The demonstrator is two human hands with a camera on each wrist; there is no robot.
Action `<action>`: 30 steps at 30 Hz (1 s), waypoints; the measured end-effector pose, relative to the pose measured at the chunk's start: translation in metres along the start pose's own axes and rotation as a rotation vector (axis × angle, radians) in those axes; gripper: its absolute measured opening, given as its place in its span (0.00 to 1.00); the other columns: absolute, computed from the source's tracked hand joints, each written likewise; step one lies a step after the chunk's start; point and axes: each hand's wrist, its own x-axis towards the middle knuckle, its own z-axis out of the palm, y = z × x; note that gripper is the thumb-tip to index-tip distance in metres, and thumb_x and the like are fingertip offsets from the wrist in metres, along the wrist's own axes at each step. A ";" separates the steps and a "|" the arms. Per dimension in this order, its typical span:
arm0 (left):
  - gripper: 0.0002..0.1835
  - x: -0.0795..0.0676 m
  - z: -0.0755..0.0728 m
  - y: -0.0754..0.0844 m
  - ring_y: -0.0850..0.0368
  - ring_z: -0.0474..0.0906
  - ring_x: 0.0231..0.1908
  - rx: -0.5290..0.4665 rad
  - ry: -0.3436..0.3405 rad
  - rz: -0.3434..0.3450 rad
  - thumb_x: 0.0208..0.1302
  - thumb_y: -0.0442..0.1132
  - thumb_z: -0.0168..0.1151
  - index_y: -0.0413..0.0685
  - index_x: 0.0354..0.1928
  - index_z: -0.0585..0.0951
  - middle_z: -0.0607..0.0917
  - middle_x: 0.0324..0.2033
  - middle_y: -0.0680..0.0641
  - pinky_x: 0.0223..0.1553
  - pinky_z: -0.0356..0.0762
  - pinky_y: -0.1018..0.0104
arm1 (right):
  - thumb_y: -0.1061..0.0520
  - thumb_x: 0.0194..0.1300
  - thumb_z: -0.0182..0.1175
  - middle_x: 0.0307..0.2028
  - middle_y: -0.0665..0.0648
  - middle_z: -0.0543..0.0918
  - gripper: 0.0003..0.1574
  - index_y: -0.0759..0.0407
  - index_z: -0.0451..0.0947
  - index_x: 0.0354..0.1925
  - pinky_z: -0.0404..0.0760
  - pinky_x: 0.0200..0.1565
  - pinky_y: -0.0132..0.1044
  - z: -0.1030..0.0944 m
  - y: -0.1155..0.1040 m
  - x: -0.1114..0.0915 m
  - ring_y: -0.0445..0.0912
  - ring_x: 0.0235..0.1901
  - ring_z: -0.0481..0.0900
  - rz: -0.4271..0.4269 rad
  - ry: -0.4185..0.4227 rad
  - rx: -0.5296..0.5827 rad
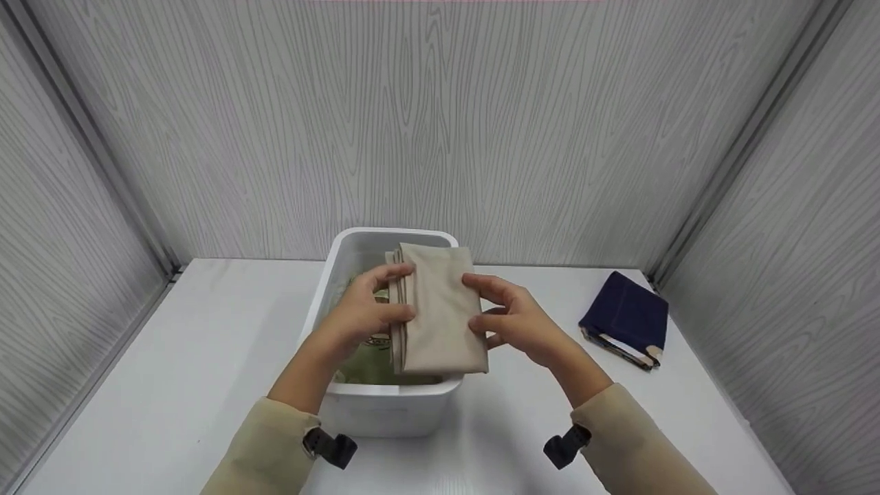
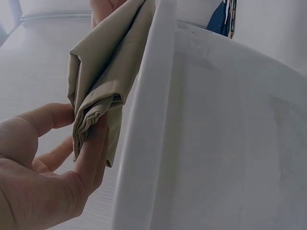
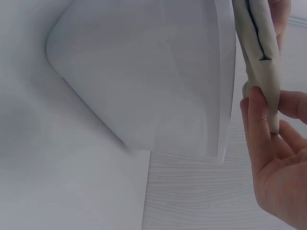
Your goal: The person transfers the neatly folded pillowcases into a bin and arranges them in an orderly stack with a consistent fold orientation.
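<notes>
Both hands hold a folded beige cloth (image 1: 443,313) above the right side of a white plastic bin (image 1: 385,416). My left hand (image 1: 361,309) pinches its left edge, where several fold layers show. On the opposite edge, my right hand (image 1: 515,320) grips with thumb and fingers. In the left wrist view the layered end of the cloth (image 2: 103,81) sits between the thumb and fingers. The right wrist view has the cloth (image 3: 264,62) held just beyond the bin's rim. Inside the bin lies a green printed fabric (image 1: 364,361), partly hidden by the cloth and left hand.
A dark navy folded item (image 1: 629,313), with a patterned lower edge, lies at the right of the white table (image 1: 227,330). Grey wood-grain panels (image 1: 426,124) rise behind the table and on both sides.
</notes>
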 end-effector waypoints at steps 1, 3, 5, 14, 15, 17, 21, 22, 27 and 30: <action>0.40 0.000 -0.001 0.000 0.44 0.78 0.49 0.001 0.000 0.002 0.54 0.24 0.66 0.48 0.71 0.69 0.67 0.67 0.37 0.41 0.84 0.57 | 0.67 0.60 0.63 0.71 0.58 0.67 0.44 0.49 0.66 0.72 0.87 0.37 0.48 0.001 -0.001 0.001 0.56 0.53 0.80 0.000 0.004 -0.004; 0.41 0.000 -0.003 0.000 0.44 0.79 0.48 0.016 0.000 0.005 0.53 0.24 0.64 0.52 0.72 0.69 0.66 0.67 0.36 0.40 0.84 0.57 | 0.68 0.60 0.63 0.71 0.58 0.67 0.44 0.47 0.66 0.72 0.87 0.37 0.49 0.004 -0.002 0.002 0.56 0.53 0.80 0.003 0.013 -0.013; 0.41 0.001 -0.003 -0.001 0.44 0.79 0.46 0.046 0.005 0.003 0.52 0.24 0.62 0.55 0.71 0.70 0.67 0.65 0.35 0.37 0.84 0.58 | 0.68 0.60 0.63 0.70 0.58 0.67 0.44 0.47 0.67 0.72 0.87 0.37 0.48 0.007 -0.004 0.004 0.56 0.52 0.81 0.004 0.023 -0.029; 0.29 0.002 -0.006 -0.003 0.58 0.73 0.25 0.191 0.056 -0.013 0.55 0.26 0.56 0.42 0.63 0.77 0.74 0.59 0.40 0.24 0.75 0.66 | 0.69 0.56 0.62 0.67 0.54 0.73 0.43 0.50 0.71 0.69 0.86 0.31 0.45 0.022 -0.008 0.010 0.52 0.43 0.85 -0.002 0.099 -0.155; 0.29 0.002 -0.006 -0.003 0.58 0.72 0.24 0.200 0.062 -0.010 0.55 0.26 0.56 0.42 0.63 0.77 0.75 0.59 0.40 0.24 0.74 0.66 | 0.69 0.55 0.62 0.67 0.53 0.73 0.43 0.49 0.71 0.69 0.86 0.31 0.45 0.023 -0.008 0.011 0.52 0.43 0.85 -0.002 0.105 -0.167; 0.29 0.003 -0.008 -0.004 0.57 0.73 0.26 0.223 0.071 -0.004 0.55 0.26 0.56 0.41 0.63 0.77 0.74 0.59 0.40 0.25 0.74 0.67 | 0.69 0.55 0.62 0.67 0.52 0.73 0.43 0.50 0.71 0.69 0.87 0.31 0.45 0.026 -0.008 0.013 0.51 0.42 0.85 -0.004 0.110 -0.184; 0.29 0.003 -0.011 -0.003 0.53 0.76 0.35 0.271 0.080 0.020 0.54 0.26 0.55 0.38 0.62 0.76 0.76 0.59 0.39 0.27 0.74 0.67 | 0.68 0.56 0.62 0.67 0.53 0.73 0.43 0.50 0.71 0.69 0.87 0.30 0.44 0.031 -0.007 0.018 0.51 0.41 0.85 -0.007 0.112 -0.214; 0.29 0.003 -0.013 -0.003 0.52 0.76 0.38 0.283 0.079 0.023 0.54 0.26 0.55 0.38 0.63 0.76 0.76 0.59 0.39 0.27 0.74 0.67 | 0.68 0.56 0.62 0.67 0.53 0.74 0.43 0.50 0.71 0.69 0.86 0.30 0.44 0.032 -0.007 0.019 0.51 0.41 0.85 -0.007 0.112 -0.219; 0.29 0.002 -0.017 -0.002 0.48 0.73 0.46 0.344 0.087 0.025 0.55 0.27 0.56 0.38 0.63 0.76 0.76 0.60 0.38 0.29 0.73 0.67 | 0.67 0.56 0.62 0.66 0.53 0.74 0.42 0.50 0.71 0.69 0.85 0.29 0.41 0.037 -0.007 0.023 0.50 0.39 0.85 -0.010 0.114 -0.240; 0.30 0.002 -0.018 -0.001 0.46 0.71 0.50 0.368 0.089 0.018 0.55 0.27 0.56 0.39 0.64 0.76 0.75 0.62 0.39 0.34 0.74 0.64 | 0.67 0.56 0.63 0.66 0.52 0.75 0.42 0.49 0.71 0.69 0.85 0.29 0.39 0.039 -0.007 0.024 0.50 0.38 0.84 -0.014 0.122 -0.259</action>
